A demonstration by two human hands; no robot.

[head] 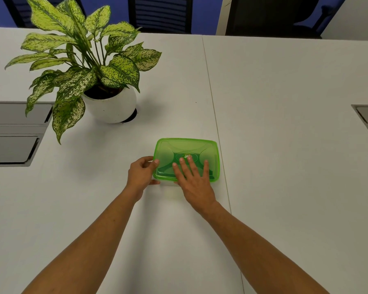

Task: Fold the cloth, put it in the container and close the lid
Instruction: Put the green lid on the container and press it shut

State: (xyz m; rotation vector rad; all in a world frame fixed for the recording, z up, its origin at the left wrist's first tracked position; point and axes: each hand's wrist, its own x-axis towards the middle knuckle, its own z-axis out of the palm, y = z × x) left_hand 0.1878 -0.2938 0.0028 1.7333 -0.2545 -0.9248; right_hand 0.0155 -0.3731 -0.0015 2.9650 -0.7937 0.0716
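On the white table (pixel 285 145), right hand (pixel 194 183) lies flat on the lid (pixel 186 147); left hand (pixel 141 174) grips its left edge.

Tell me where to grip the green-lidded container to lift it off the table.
Grip the container by its two short ends, one hand from each side, under the lid's overhanging rim. It lies flat and wide, probably too broad for one hand; the left hand already holds the left end.

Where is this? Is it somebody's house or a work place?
Probably an office or meeting room, not a house. The long white table has grey cable hatches set into it, dark office chairs stand behind it, and a potted plant sits on top as decoration.
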